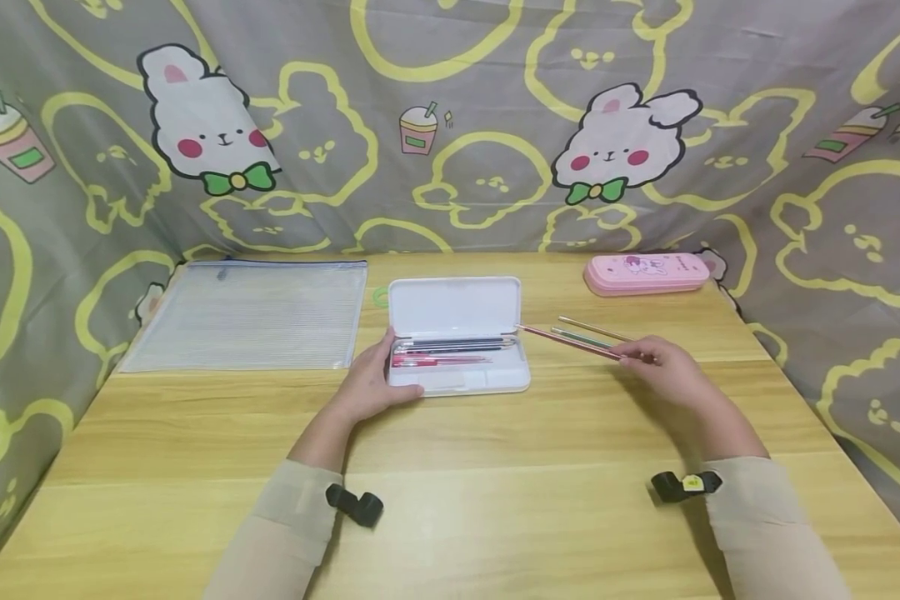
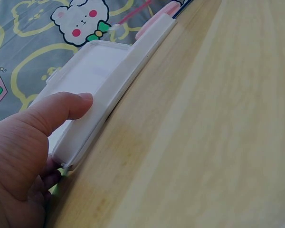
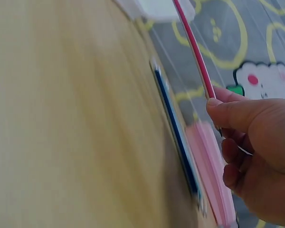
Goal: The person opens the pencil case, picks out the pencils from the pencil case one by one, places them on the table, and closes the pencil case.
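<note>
A white pencil case [image 1: 453,308] lies with its lid raised, holding dark pencils [image 1: 453,343] and pink pens [image 1: 435,361]. My left hand [image 1: 371,387] grips its left end, the thumb over the front rim and the fingers around the side and underneath, partly hidden. To the right, my right hand [image 1: 667,371] pinches a red pencil [image 3: 198,54] by one end between thumb and fingers. The pencil's far end points toward the case's right side. On the table beside that hand lie a green pencil [image 1: 579,337] and a gold pencil [image 1: 594,329].
A closed pink pencil case [image 1: 645,275] sits at the back right. At the back left lies a clear mesh zip pouch [image 1: 247,321]. A small green ring [image 1: 379,297] shows behind the white case. A patterned curtain [image 1: 487,100] surrounds the wooden table [image 1: 450,483].
</note>
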`<state>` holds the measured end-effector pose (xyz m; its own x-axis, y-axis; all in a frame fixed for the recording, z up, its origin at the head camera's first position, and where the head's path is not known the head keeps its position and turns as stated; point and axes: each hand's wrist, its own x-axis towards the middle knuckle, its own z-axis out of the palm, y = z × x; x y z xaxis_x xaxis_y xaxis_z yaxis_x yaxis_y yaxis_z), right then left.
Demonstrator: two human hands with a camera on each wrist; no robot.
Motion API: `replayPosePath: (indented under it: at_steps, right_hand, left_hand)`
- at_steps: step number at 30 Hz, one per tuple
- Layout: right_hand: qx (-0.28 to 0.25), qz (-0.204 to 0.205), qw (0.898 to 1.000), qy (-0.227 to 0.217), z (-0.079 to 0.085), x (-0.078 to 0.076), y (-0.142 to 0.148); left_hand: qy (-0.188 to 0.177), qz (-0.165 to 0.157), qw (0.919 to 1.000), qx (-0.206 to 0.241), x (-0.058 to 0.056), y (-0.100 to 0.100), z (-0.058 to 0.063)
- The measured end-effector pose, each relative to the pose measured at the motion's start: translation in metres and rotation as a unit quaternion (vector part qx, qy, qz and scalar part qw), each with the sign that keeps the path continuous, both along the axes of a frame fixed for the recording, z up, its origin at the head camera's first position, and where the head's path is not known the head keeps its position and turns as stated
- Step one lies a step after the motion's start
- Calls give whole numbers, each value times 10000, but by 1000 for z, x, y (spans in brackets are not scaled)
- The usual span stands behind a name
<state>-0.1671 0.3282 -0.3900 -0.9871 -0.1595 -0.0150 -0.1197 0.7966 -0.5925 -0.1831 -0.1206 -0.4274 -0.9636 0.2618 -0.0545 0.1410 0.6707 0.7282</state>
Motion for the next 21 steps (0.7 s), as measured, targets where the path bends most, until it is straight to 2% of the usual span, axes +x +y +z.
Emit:
replayPosePath:
  at_steps: [8,21]
  right_hand:
    - [225,-117,9997,-69,-8,14,28]
    - [361,-464,9978,-293,-21,14,43]
  left_hand:
    - [-35,13,10000,-46,-1,0,0]
    - [-93,43,9999,-63,0,1,0]
